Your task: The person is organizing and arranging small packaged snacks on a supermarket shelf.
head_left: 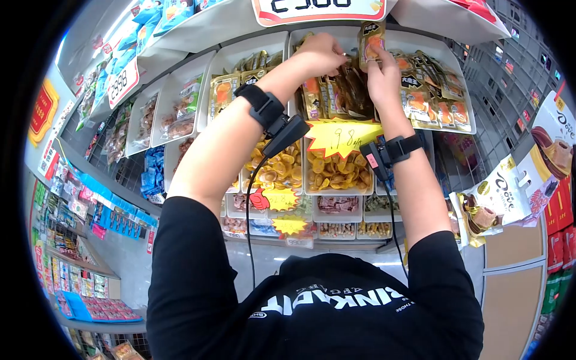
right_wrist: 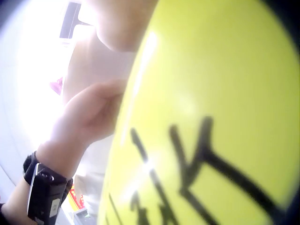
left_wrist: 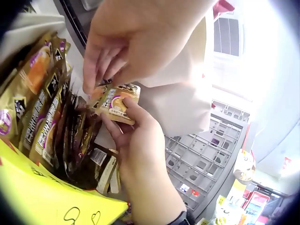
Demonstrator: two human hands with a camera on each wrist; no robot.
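My right hand point(head_left: 384, 81) pinches a gold snack packet point(head_left: 372, 43) between thumb and fingers, above the white bin of like packets. In the left wrist view, that packet point(left_wrist: 119, 104) shows its printed front, with the right hand point(left_wrist: 145, 143) below it. My left hand point(head_left: 318, 54) bends over the middle bin, fingers pointing down. Its fingertips overlap the packet's far end in the left wrist view; I cannot tell whether they grip it. Dark-backed packets point(left_wrist: 79, 126) stand packed under it. The right wrist view is mostly covered by a yellow price sign point(right_wrist: 211, 93).
A star-shaped price sign point(head_left: 342, 137) sticks up at the bin's front edge. Below are bins of yellow-wrapped sweets point(head_left: 339, 174). More gold packets point(head_left: 444, 90) fill the right bin. A shelf price board point(head_left: 318, 9) overhangs the back, and wire mesh point(head_left: 498, 66) stands to the right.
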